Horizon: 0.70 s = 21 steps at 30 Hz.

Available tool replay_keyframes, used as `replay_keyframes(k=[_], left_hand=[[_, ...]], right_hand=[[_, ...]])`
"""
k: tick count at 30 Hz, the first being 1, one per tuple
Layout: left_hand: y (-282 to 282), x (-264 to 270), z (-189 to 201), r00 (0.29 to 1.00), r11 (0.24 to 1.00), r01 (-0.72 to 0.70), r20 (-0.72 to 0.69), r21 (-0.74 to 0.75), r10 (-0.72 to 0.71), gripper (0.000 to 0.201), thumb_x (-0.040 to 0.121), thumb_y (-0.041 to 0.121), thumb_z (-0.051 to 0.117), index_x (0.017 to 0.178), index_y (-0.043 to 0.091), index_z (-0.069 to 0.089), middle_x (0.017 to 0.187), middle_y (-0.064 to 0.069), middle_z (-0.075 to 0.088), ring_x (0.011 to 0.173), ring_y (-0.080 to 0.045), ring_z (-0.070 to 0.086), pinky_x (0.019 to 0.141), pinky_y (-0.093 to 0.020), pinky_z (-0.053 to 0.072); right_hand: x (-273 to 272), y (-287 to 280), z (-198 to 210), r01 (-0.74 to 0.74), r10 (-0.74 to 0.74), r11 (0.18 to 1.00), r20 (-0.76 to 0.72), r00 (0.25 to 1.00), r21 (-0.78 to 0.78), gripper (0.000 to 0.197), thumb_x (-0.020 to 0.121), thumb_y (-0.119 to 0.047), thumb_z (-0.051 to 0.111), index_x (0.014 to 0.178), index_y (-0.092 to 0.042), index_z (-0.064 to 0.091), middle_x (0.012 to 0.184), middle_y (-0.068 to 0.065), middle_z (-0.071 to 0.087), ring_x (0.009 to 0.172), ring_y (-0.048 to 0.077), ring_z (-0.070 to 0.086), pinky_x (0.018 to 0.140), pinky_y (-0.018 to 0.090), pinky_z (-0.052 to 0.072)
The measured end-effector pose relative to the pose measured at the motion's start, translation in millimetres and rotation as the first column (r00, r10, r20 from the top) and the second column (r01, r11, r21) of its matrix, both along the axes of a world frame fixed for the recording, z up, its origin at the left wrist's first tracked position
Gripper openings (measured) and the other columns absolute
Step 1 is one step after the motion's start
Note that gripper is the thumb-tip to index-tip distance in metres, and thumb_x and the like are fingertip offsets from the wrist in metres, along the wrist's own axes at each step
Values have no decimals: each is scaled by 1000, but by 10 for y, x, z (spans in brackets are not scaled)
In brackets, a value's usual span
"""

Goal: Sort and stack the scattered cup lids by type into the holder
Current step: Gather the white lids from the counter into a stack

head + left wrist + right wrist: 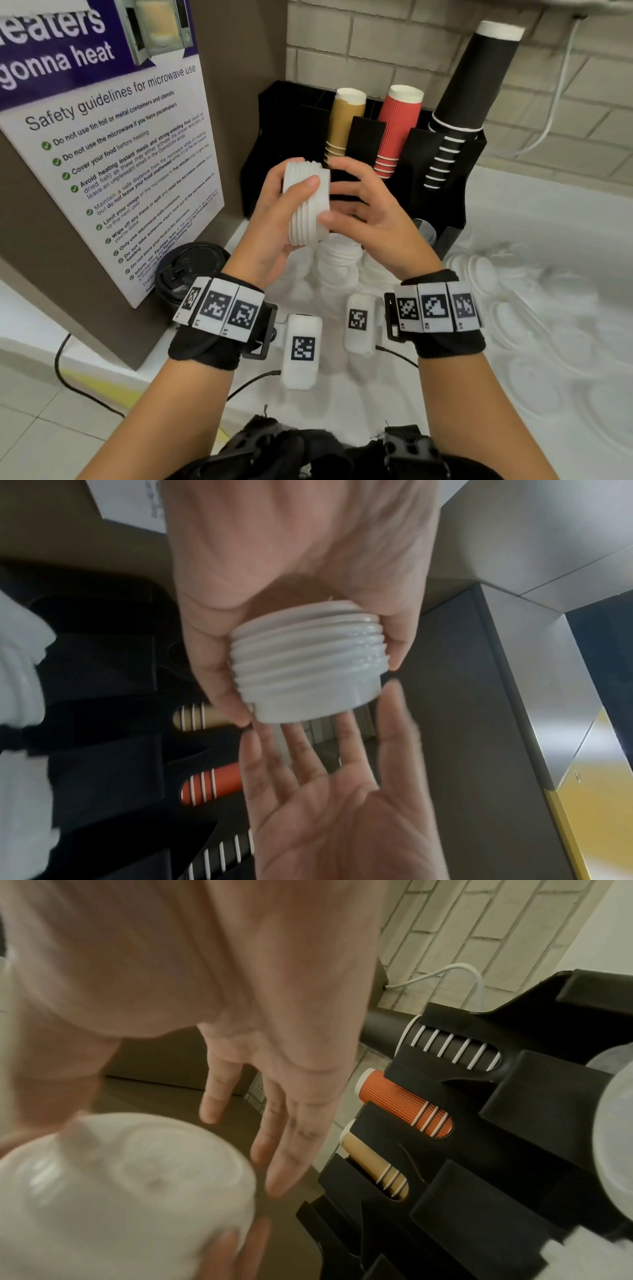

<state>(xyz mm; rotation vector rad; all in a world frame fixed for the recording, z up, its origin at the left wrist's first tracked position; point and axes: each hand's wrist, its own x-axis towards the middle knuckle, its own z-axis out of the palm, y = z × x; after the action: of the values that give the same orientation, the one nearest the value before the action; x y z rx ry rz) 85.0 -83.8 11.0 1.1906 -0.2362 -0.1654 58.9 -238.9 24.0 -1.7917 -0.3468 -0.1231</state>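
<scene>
White cup lids, nested in a stack (306,202), sit gripped in my left hand (274,219), thumb and fingers curled around the ridged sides. My right hand (368,212) is spread flat, fingers straight, just beside the stack's end. Beyond both stands the black holder (452,192), with more lids (342,263) below.

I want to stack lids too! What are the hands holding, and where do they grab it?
The left hand grips a stack of white lids around its ribbed sides. The right hand is open beside it.
</scene>
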Motion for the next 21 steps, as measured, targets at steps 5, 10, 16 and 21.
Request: replay_keyframes(k=[5, 10, 16, 21], left_hand=[[209, 50, 80, 990, 986, -138, -18, -94, 137, 38, 76, 39, 61, 113, 32, 53, 109, 4, 61, 95, -12, 63, 75, -41, 53], [340, 24, 136, 989, 984, -150, -3, -99, 151, 44, 77, 38, 60, 119, 31, 50, 117, 1, 60, 103, -15, 62, 81, -44, 53], [421, -12, 99, 985, 982, -171, -2, -75, 171, 47, 78, 38, 59, 123, 31, 49, 117, 3, 60, 104, -15, 61, 78, -40, 54], [480, 12, 98, 981, 976, -196, -8, -100, 196, 51, 77, 37, 60, 126, 28, 48, 115, 3, 60, 101, -12, 62, 71, -31, 55]], right_hand=[[434, 94, -136, 126, -159, 917, -57, 986, -379, 33, 93, -24, 60, 124, -14, 59, 113, -3, 63, 108, 13, 60, 90, 19, 46], [747, 427, -618, -134, -78, 140, -145, 986, -981, 85, 71, -54, 72, 140, -20, 36, 128, 7, 51, 124, 29, 41, 102, 46, 33], [959, 596, -755, -220, -72, 51, -223, 972, -974, 98, 69, -52, 73, 144, -27, 16, 125, 11, 54, 124, 33, 39, 103, 49, 29], [970, 439, -382, -280, -16, 428, -316, 949, -859, 59, 90, -24, 59, 143, -18, 33, 130, 10, 55, 115, 26, 54, 93, 30, 45]])
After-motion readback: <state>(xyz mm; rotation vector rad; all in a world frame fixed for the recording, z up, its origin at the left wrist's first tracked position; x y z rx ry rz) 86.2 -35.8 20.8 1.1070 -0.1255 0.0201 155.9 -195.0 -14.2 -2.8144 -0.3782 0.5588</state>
